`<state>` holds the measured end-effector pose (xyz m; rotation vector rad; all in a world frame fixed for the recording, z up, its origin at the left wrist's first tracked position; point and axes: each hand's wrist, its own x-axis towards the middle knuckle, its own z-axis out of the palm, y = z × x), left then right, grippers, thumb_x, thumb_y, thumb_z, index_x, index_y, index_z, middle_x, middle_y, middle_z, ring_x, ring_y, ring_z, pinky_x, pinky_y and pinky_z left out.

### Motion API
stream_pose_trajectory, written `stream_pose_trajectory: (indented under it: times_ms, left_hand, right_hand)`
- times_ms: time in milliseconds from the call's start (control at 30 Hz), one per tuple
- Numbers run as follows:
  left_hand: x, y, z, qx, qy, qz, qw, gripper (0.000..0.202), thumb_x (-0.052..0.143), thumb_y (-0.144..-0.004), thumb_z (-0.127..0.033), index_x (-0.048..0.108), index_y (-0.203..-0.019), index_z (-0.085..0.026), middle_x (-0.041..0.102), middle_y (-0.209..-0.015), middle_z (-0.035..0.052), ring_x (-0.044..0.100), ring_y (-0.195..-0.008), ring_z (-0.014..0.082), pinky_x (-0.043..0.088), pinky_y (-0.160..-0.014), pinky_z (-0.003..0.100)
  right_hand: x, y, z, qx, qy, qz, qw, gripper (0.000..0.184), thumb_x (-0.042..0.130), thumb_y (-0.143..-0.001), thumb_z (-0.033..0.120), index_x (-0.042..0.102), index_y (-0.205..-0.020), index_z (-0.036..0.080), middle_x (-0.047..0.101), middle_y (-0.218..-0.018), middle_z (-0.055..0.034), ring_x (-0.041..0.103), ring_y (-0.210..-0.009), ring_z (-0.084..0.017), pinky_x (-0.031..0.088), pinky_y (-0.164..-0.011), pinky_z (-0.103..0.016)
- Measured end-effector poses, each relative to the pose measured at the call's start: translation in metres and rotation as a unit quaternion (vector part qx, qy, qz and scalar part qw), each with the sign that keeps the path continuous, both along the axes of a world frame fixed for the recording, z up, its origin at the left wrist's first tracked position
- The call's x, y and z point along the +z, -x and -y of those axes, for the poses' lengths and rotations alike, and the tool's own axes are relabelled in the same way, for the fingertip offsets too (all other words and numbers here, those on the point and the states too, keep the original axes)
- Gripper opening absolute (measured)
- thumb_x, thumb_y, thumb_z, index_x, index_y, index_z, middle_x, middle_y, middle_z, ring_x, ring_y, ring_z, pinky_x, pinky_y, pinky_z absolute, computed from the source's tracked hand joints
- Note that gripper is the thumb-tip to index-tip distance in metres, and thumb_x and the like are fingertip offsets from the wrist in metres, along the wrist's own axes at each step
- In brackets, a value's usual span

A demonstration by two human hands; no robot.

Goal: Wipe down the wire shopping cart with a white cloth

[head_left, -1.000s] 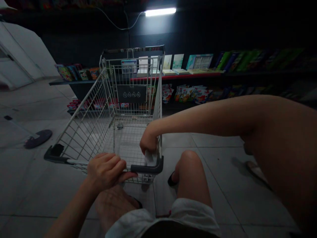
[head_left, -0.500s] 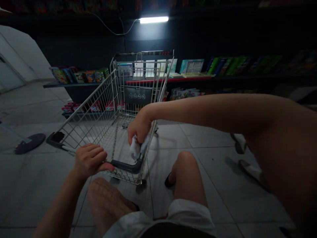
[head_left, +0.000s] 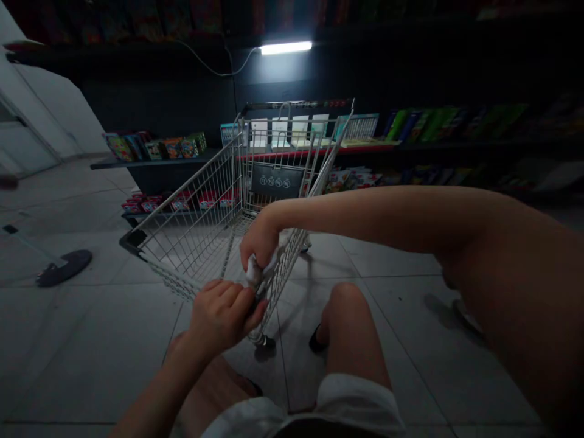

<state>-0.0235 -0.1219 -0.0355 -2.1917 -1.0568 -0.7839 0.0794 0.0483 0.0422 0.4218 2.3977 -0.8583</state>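
Note:
A metal wire shopping cart (head_left: pixel 277 180) stands in front of me, its handle end towards me. My left hand (head_left: pixel 222 311) is wrapped round the handle close to its right corner, hiding much of that stretch. Its thumb lies towards the cart's right side. Just beyond it, my right hand (head_left: pixel 260 240) is closed on a crumpled white cloth (head_left: pixel 253 272), which lies against the right top rail by the corner. The black left corner (head_left: pixel 133 241) of the handle is uncovered.
Dark shelves behind the cart hold boxed goods (head_left: pixel 173 148) and white display boxes (head_left: pixel 280 134). A lit tube lamp (head_left: pixel 286 48) hangs above. At left, a round post base (head_left: pixel 64 267) stands on the tiled floor. My knees (head_left: pixel 349 304) are close to the cart.
My left hand has slid right along the handle to the corner, near the cloth. The cart has swung, its far end now further right. My right hand still grips the cloth at the rail.

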Motion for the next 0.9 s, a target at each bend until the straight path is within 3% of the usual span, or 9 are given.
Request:
stream_pose_trajectory:
  times_ms: [100,167,300,400,500,700,800,900]
  left_hand:
    - [-0.002,0.011,-0.009,-0.052,0.004,-0.009,0.999,0.034,0.058,-0.091,-0.030,0.050,-0.060,-0.020,0.050,-0.050,-0.0036,0.048,-0.048,0.0107,0.039,-0.054,0.026]
    - [-0.003,0.020,-0.013,-0.062,0.013,-0.007,0.998,0.032,0.059,-0.090,-0.029,0.051,-0.061,-0.019,0.050,-0.051,-0.0036,0.048,-0.049,0.0106,0.039,-0.054,0.026]
    - [-0.001,0.034,-0.016,-0.064,0.030,-0.005,0.997,0.030,0.058,-0.090,-0.028,0.049,-0.062,-0.020,0.052,-0.052,-0.0036,0.048,-0.049,0.0105,0.038,-0.056,0.027]
    - [0.003,0.046,-0.019,-0.052,0.044,-0.023,0.997,0.030,0.056,-0.091,-0.028,0.049,-0.063,-0.020,0.053,-0.053,-0.0029,0.050,-0.051,0.0113,0.039,-0.057,0.027]
    - [0.005,0.063,-0.022,-0.021,0.054,-0.050,0.997,0.031,0.052,-0.093,-0.029,0.051,-0.064,-0.020,0.057,-0.057,-0.0008,0.052,-0.055,0.0126,0.040,-0.059,0.027]
    - [0.005,0.105,-0.028,0.040,0.119,-0.013,0.992,0.037,0.047,-0.096,-0.035,0.055,-0.063,-0.020,0.061,-0.060,0.0017,0.056,-0.060,0.0147,0.042,-0.066,0.029]
    - [0.010,0.109,-0.031,0.101,0.145,-0.021,0.984,0.043,0.042,-0.097,-0.040,0.055,-0.061,-0.020,0.060,-0.057,0.0015,0.055,-0.057,0.0150,0.042,-0.067,0.030]
    - [0.016,0.095,-0.033,0.205,0.168,-0.061,0.962,0.046,0.040,-0.097,-0.045,0.057,-0.063,-0.020,0.062,-0.057,0.0027,0.056,-0.053,0.0167,0.035,-0.057,0.030]
  right_hand:
    - [0.028,-0.018,-0.011,-0.026,0.024,0.012,0.999,0.006,0.068,-0.072,0.009,0.069,-0.077,0.010,0.066,-0.071,0.0082,0.063,-0.072,-0.009,0.048,-0.065,-0.022]
    - [0.031,-0.024,-0.015,-0.043,0.036,0.010,0.998,0.007,0.069,-0.072,0.010,0.069,-0.079,0.009,0.066,-0.071,0.0071,0.062,-0.070,-0.010,0.048,-0.066,-0.023]
    - [0.002,-0.013,-0.018,-0.016,0.084,0.041,0.996,0.010,0.072,-0.072,0.017,0.068,-0.079,0.011,0.065,-0.066,0.0059,0.059,-0.063,-0.008,0.048,-0.063,-0.023]
    - [-0.020,0.001,-0.022,-0.032,0.089,0.059,0.994,0.014,0.069,-0.076,0.025,0.067,-0.075,0.011,0.063,-0.060,0.0059,0.057,-0.058,-0.008,0.047,-0.061,-0.023]
    - [-0.021,0.005,-0.033,-0.075,0.055,0.054,0.994,0.024,0.064,-0.081,0.029,0.066,-0.066,0.010,0.061,-0.054,0.0058,0.057,-0.055,-0.007,0.043,-0.059,-0.023]
    - [0.001,-0.014,-0.064,-0.167,0.040,0.050,0.984,0.024,0.056,-0.084,0.020,0.067,-0.068,0.006,0.061,-0.052,0.0063,0.056,-0.053,-0.004,0.038,-0.058,-0.024]
    - [0.003,-0.006,-0.068,-0.152,0.029,0.047,0.987,0.024,0.057,-0.085,0.021,0.067,-0.069,0.007,0.060,-0.052,0.0061,0.056,-0.052,-0.005,0.039,-0.056,-0.023]
    - [-0.006,0.024,-0.058,-0.105,0.002,0.009,0.994,0.020,0.062,-0.082,0.023,0.067,-0.068,0.010,0.062,-0.054,0.0044,0.059,-0.055,-0.008,0.044,-0.056,-0.023]
